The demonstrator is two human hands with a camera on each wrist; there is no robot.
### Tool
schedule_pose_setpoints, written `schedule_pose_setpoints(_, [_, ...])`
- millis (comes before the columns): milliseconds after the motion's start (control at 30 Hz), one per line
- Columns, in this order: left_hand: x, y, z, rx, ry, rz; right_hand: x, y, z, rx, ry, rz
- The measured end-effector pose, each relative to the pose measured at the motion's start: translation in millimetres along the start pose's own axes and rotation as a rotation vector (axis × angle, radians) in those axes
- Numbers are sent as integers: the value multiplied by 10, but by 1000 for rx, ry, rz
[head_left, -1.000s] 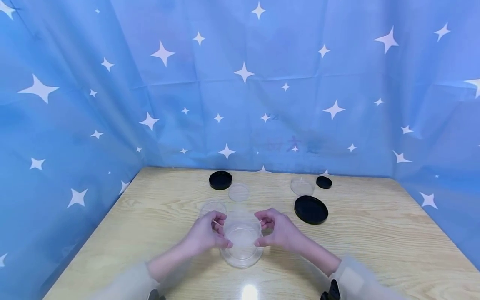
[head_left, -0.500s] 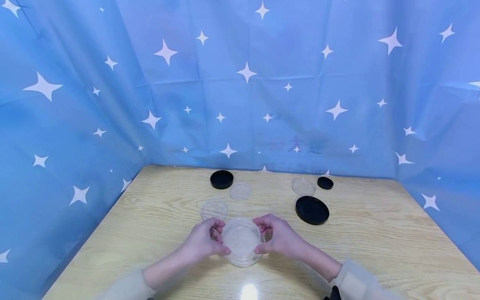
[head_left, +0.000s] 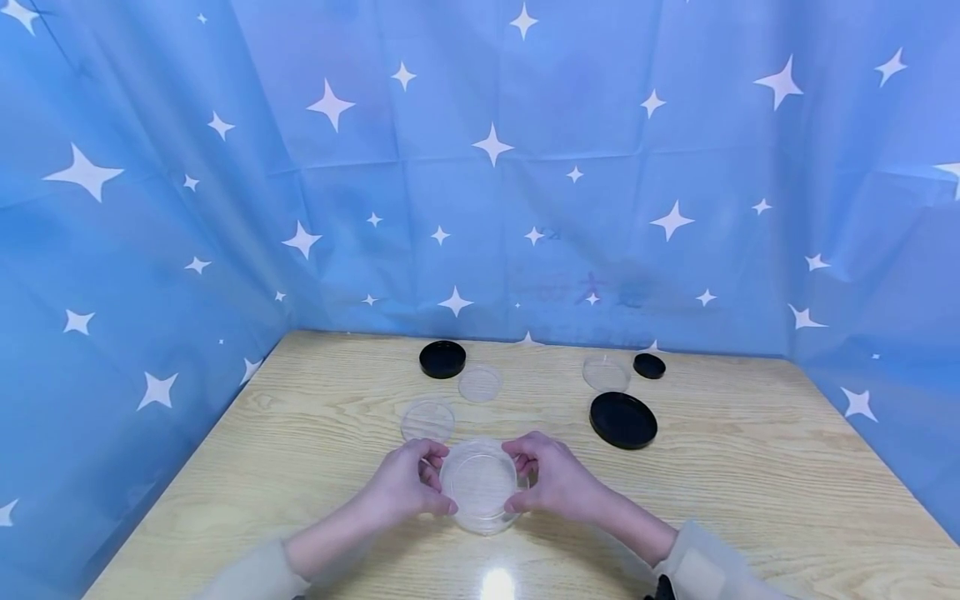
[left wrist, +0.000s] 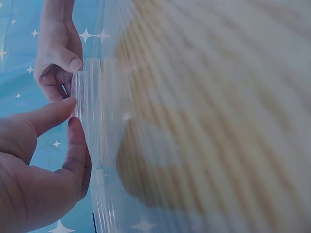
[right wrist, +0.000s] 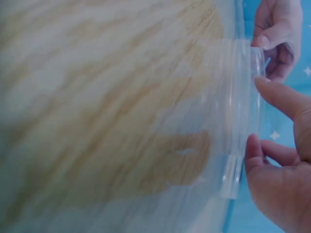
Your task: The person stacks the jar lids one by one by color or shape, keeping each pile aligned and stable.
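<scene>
At the front middle of the table in the head view, both hands hold a clear round dish [head_left: 480, 483] by its rim from opposite sides. My left hand [head_left: 412, 481] has thumb and fingers curved at its left side, and my right hand [head_left: 553, 477] does the same at the right. Under it lies a slightly wider clear dish [head_left: 486, 528], showing at the front and right edges. In the left wrist view, the thumb and fingertip meet the upper rim [left wrist: 78, 97], above stacked clear layers. The right wrist view has the fingertips at the same stack [right wrist: 238, 97].
Behind the left hand lies a clear disc [head_left: 427, 419], with another clear disc [head_left: 480, 383] farther back. A black round lid [head_left: 442, 359] sits at the back. Toward the right are a third clear disc [head_left: 606, 373], a large black lid [head_left: 624, 420] and a small black lid [head_left: 649, 365].
Both hands have come slightly toward the front with the clear dish, then shifted a little left. The dish now sits over the lower one, offset to the left. The other pieces stay put.
</scene>
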State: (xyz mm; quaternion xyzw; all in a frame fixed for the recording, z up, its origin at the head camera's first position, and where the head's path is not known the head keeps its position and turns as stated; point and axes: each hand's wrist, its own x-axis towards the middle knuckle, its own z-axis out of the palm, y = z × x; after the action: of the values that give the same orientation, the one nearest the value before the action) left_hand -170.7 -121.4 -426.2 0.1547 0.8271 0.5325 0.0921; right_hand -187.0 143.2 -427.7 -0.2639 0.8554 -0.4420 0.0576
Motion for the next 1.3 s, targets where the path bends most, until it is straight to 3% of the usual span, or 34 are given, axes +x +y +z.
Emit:
schedule_pose_setpoints(367, [-2, -22, 13, 17, -3, 15, 16, -1, 10, -138, -13, -28])
schedule_pose_setpoints(633, [2, -30, 4, 12, -12, -7, -2, -25, 2, -139, -17, -32])
schedule_pose_setpoints(833, [-5, -45, -34, -59, -3, -21, -4, -43, -29, -133, 13, -18])
schedule_pose_setpoints(1067, [2, -81, -108, -65, 40, -19, 106, -16, -111, 37, -9, -21])
schedule_pose_setpoints(1300, [53, -96, -256, -93, 89, 6, 371, -29, -185, 191, -33, -52])
